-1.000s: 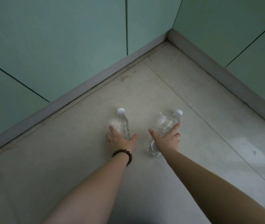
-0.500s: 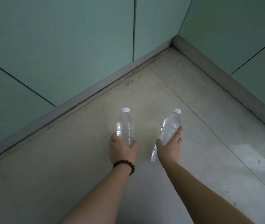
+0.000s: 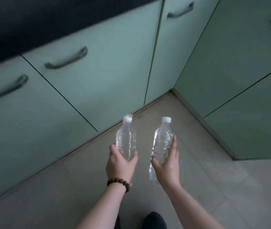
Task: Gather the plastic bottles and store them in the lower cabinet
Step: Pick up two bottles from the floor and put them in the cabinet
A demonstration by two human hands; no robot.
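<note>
Holding one clear plastic bottle per hand above the floor tiles [image 3: 197, 187], both gathered, neither stored. Left hand [image 3: 120, 164] with bead bracelet [image 3: 119, 184] has fingers and thumb curled round the lower body of the left bottle [image 3: 126, 139], white cap toward 12 o'clock, long axis about upright in view. Right hand [image 3: 167, 167] grips the right bottle [image 3: 162, 142] from its 4 o'clock side, thumb under, fingers lying up the side; cap toward 12–1 o'clock, base poking out below the hand toward 7. Bottles side by side, apart, not touching, both look empty.

Key relation: pale green lower cabinet doors [image 3: 98, 83] lie at 10–12 o'clock from the hands, all closed. Nearest curved door handle [image 3: 66, 58] is at about 11 o'clock, well apart from the left hand, which is the nearer one to it. Both hands full, so judging that opening a door needs one hand freed or both bottles moved into one hand. Risk: thin bottles may slip or crumple if doubled up. Dark countertop edge [image 3: 24, 22] at the top, blurred
</note>
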